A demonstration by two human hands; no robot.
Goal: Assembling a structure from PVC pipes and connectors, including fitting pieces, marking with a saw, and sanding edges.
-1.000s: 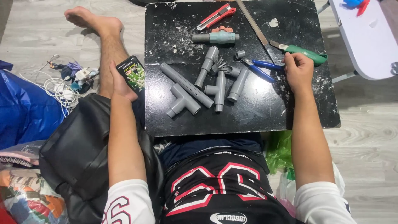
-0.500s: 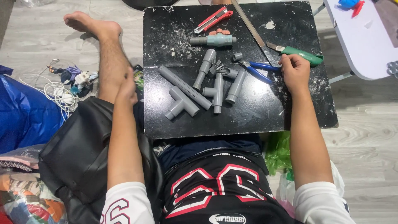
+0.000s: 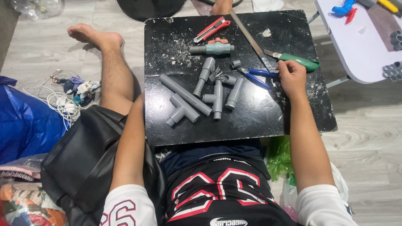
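With the right hand [image 3: 292, 78] resting loosely curled, gripping nothing, beside the blue pliers [image 3: 258, 77] right of the grey pipes [image 3: 201, 94], and the left hand hidden below the board [image 3: 234, 125], grasp the handles squarely.

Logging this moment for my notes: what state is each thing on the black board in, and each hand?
Valve: lying flat, red handle up.
Red cutter: closed.
Blue pliers: slightly open, by right hand.
Grey tee: loose, unjoined.
Green-handled saw: lying untouched.
Left hand: hidden behind board.
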